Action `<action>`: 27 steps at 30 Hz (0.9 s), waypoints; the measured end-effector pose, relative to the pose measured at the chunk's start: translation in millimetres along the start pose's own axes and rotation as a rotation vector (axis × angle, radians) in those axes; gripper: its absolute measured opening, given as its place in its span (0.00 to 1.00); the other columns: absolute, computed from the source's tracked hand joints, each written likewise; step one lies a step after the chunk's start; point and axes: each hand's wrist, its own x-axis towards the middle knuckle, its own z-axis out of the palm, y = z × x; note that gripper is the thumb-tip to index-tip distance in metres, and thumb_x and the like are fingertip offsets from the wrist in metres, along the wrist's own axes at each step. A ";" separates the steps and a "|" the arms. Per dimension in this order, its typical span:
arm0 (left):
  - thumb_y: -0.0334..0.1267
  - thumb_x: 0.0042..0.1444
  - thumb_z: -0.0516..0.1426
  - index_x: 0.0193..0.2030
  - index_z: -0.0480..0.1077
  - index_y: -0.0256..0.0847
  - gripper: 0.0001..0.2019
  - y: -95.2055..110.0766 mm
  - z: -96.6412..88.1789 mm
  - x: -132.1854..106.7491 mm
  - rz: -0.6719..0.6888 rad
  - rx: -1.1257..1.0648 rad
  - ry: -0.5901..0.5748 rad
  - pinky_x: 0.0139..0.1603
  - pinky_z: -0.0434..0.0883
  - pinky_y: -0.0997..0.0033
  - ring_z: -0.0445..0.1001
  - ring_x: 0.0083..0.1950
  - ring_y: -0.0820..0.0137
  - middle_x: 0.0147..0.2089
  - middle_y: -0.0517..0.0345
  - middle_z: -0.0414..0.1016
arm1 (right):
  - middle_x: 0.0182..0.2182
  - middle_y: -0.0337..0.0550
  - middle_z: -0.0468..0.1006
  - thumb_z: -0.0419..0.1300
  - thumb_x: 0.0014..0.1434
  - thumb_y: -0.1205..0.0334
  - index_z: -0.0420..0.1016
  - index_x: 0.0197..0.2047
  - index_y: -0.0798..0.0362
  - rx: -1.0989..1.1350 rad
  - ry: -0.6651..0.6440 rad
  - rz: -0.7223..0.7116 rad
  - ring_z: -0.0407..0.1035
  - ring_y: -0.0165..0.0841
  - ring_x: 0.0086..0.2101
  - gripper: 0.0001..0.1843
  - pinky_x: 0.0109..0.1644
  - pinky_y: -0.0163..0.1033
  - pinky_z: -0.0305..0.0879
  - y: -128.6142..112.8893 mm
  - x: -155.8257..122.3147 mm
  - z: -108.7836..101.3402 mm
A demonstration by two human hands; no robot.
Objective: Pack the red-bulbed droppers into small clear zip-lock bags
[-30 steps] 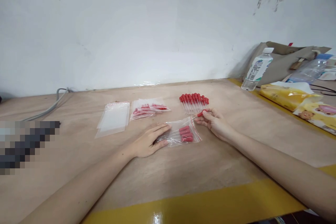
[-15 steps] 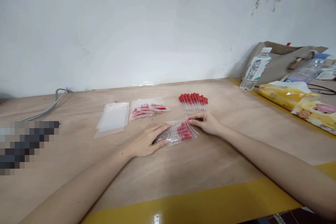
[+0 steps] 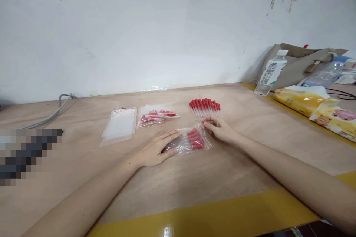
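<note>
A clear zip bag (image 3: 185,144) with red-capped droppers (image 3: 195,140) inside lies flat on the wooden table (image 3: 211,170). My left hand (image 3: 155,149) rests on the bag's left end with its fingers stretched flat. My right hand (image 3: 219,129) is at the bag's open right end, fingers bent together just below a row of loose red-capped droppers (image 3: 205,106). Whether those fingers pinch a dropper tip or the bag's edge is hidden.
Filled dropper bags (image 3: 155,115) and a stack of unfilled zip bags (image 3: 120,125) lie to the left. A water bottle (image 3: 270,73), a cardboard box (image 3: 303,61) and yellow packets (image 3: 306,100) stand at the right. A grey cable (image 3: 55,109) runs along the back left. Yellow tape (image 3: 222,216) edges the table.
My right hand carried a red-capped dropper from the row into the bag, then drew back up to the bag's mouth. My left hand stayed on the bag.
</note>
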 end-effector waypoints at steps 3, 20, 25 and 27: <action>0.46 0.62 0.47 0.65 0.50 0.45 0.25 0.3 -0.3 0.3 -0.002 -0.007 0.001 0.63 0.55 0.56 0.54 0.64 0.62 0.65 0.52 0.55 | 0.19 0.36 0.72 0.60 0.49 0.50 0.71 0.36 0.55 0.003 0.011 0.157 0.58 0.23 0.16 0.17 0.18 0.29 0.52 -12.2 -5.3 1.5; 0.40 0.62 0.44 0.52 0.64 0.41 0.16 -27.7 -18.5 -4.0 -0.359 0.216 0.757 0.61 0.56 0.59 0.61 0.58 0.63 0.53 0.51 0.67 | 0.27 0.41 0.76 0.59 0.53 0.64 0.70 0.31 0.53 0.588 0.010 0.151 0.71 0.29 0.27 0.03 0.31 0.35 0.70 -58.7 21.6 -30.7; 0.39 0.59 0.44 0.56 0.62 0.34 0.21 -70.6 -33.7 -18.4 -0.903 0.492 0.661 0.60 0.51 0.47 0.51 0.63 0.49 0.60 0.39 0.57 | 0.31 0.42 0.76 0.50 0.58 0.71 0.64 0.31 0.52 0.747 0.277 0.142 0.73 0.29 0.32 0.06 0.36 0.34 0.71 -63.8 62.0 14.2; 0.42 0.60 0.42 0.59 0.58 0.32 0.24 -82.5 -33.0 -23.5 -1.030 0.502 0.525 0.60 0.47 0.44 0.46 0.65 0.46 0.63 0.35 0.52 | 0.31 0.42 0.75 0.48 0.59 0.72 0.62 0.31 0.52 0.786 0.299 0.235 0.73 0.28 0.33 0.07 0.38 0.33 0.71 -60.3 74.2 43.8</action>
